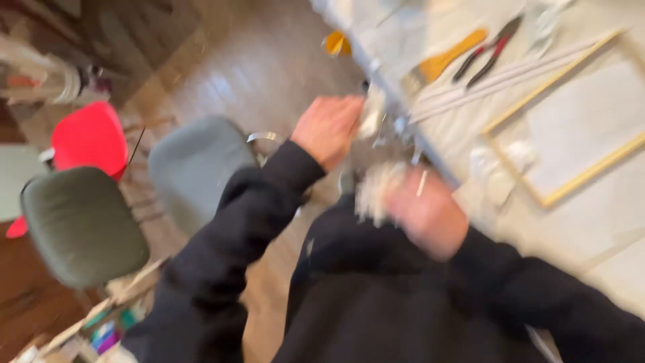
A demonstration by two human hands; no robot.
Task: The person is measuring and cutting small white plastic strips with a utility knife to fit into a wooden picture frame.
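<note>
1. Wooden plank floor [228,74] in the background, seen tilted and blurred; pale work table [605,222] filling the right side, taken here as the landmark.
2. On the table: light wooden frame [571,185] lying flat, with thin white rods [510,77] running diagonally just beyond it.
3. Farther along the table top: red-handled pliers [487,54] beside a brush with a yellow-orange handle [447,60].
4. Left of the table, out on the floor: grey chair [195,168] nearest, dark green chair [80,225] farther off, red chair [91,138] behind those two.
5. Left hand [329,128] raised at the table's near edge, dark sleeve to the wrist, fingers curled around crumpled white material [373,117] — kind not clear through the blur.
6. Right hand [426,212] just off the table's edge, closer to the body, smeared by motion; fingers closed on a clump of white scraps [376,191].
7. Both clumps held near each other in the air, right beside the table's edge — touching or apart, cannot tell.
</note>
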